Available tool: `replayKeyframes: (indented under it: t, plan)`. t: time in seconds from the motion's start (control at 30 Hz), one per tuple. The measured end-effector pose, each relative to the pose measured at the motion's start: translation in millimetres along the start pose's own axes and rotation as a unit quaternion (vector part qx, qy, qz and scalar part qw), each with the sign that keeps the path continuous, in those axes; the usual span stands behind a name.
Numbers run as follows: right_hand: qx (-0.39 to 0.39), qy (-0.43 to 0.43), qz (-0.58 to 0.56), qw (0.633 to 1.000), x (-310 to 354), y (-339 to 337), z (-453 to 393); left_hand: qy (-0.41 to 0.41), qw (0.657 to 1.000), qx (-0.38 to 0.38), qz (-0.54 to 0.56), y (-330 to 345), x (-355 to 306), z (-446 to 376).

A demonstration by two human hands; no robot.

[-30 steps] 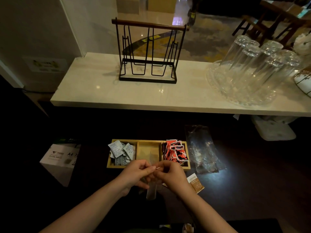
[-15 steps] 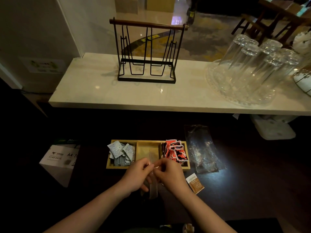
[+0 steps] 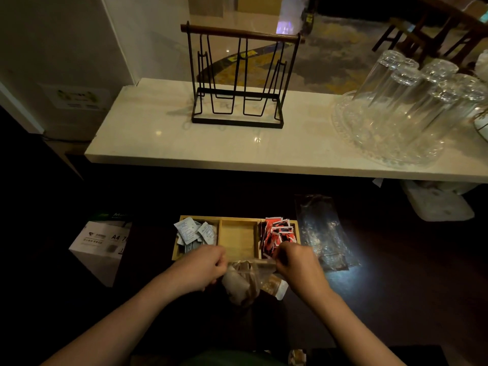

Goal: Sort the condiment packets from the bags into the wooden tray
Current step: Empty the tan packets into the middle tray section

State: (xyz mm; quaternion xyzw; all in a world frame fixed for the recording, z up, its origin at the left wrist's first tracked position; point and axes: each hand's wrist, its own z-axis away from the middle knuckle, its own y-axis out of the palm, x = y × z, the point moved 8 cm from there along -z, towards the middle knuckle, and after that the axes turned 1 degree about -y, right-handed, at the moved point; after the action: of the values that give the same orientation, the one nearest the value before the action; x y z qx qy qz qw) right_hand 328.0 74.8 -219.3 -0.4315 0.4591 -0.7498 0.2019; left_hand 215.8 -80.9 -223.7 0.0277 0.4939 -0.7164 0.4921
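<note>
A pale marble shelf [image 3: 200, 143] runs across the upper half of the view. On it stand a black wire rack [image 3: 239, 80] with a wooden top bar and, to the right, a group of clear drinking glasses [image 3: 412, 101] turned upside down on a glass platter.

Below the shelf lies a dark bench [image 3: 396, 286]. At its left edge sits a white cardboard box [image 3: 101, 247] marked A4. In the middle is the wooden tray [image 3: 239, 220], split into three compartments side by side. The left compartment holds grey-white packets [image 3: 194, 232], the middle one is bare wood, and the right one holds red packets [image 3: 278, 232]. Just right of the tray lies a flattened clear plastic bag [image 3: 323, 233].

In front of the tray, both hands grip a second clear bag [image 3: 244, 282] holding brown packets. The left hand [image 3: 199, 268] is closed on its left top edge, and the right hand [image 3: 297, 265] pinches the right top edge, stretching the mouth between them. A brown packet [image 3: 277, 286] lies beside the bag, under the right hand.
</note>
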Motion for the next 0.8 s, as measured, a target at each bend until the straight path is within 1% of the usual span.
replayKeyframes:
  t: [0.03,0.07,0.1,0.13,0.17,0.2,0.23,0.27,0.3,0.33,0.4,0.43,0.47,0.53,0.57,0.6,0.63,0.67,0.7,0.73,0.77,0.8]
  plan:
    - [-0.005,-0.008,0.029,1.000,5,-2,0,0.008,0.999,-0.029,-0.037,-7,-6,-1]
    - [-0.036,-0.022,0.046,0.998,12,-10,0,0.017,0.997,-0.058,-0.057,-13,-13,-1]
    - [-0.075,-0.050,0.046,0.995,22,-20,3,0.022,0.996,-0.070,-0.057,-16,-17,-1]
    - [-0.095,-0.093,0.033,0.991,34,-26,7,0.024,0.996,-0.065,-0.048,-16,-18,-3]
    - [-0.074,-0.142,0.010,0.987,51,-26,13,0.022,0.998,-0.054,-0.032,-14,-18,-5]
    - [-0.020,-0.176,-0.012,0.984,65,-17,18,0.020,0.999,-0.049,-0.012,-13,-18,-6]
    - [0.036,-0.191,-0.017,0.981,78,-4,23,0.020,0.998,-0.053,0.008,-12,-17,-6]
    - [0.073,-0.196,0.003,0.978,85,11,25,0.025,0.998,-0.059,0.025,-12,-17,-6]
    - [0.078,-0.195,0.029,0.977,88,22,23,0.032,0.997,-0.063,0.037,-11,-16,-6]
    - [0.065,-0.187,0.044,0.979,87,28,17,0.042,0.996,-0.064,0.049,-11,-16,-6]
    - [0.047,-0.170,0.043,0.983,87,30,5,0.054,0.993,-0.070,0.077,-11,-12,-4]
    - [0.045,-0.172,0.040,0.983,89,30,1,0.056,0.990,-0.071,0.109,-12,-9,-3]
    - [0.040,-0.182,0.031,0.982,90,28,0,0.054,0.981,-0.072,0.169,-13,-3,-2]
    - [0.028,-0.206,0.010,0.978,97,20,3,0.018,0.946,-0.091,0.310,-17,19,-3]
    - [0.023,-0.221,-0.010,0.975,102,15,5,-0.017,0.929,-0.114,0.352,-18,37,-4]
    - [0.022,-0.236,-0.033,0.971,107,9,7,-0.055,0.919,-0.130,0.368,-16,54,-5]
    - [0.019,-0.254,-0.052,0.966,115,1,8,-0.096,0.913,-0.123,0.377,-9,70,-4]
    - [0.012,-0.267,-0.066,0.961,122,-8,7,-0.133,0.902,-0.094,0.399,4,80,-3]
    - [-0.001,-0.275,-0.083,0.958,130,-18,6,-0.167,0.879,-0.050,0.443,20,85,0]
    - [-0.017,-0.274,-0.109,0.955,136,-29,3,-0.193,0.835,-0.004,0.516,37,85,4]
    - [-0.033,-0.266,-0.145,0.952,140,-40,-1,-0.201,0.773,0.037,0.601,50,80,6]
    - [-0.047,-0.253,-0.185,0.948,142,-51,-5,-0.187,0.715,0.068,0.670,55,70,8]
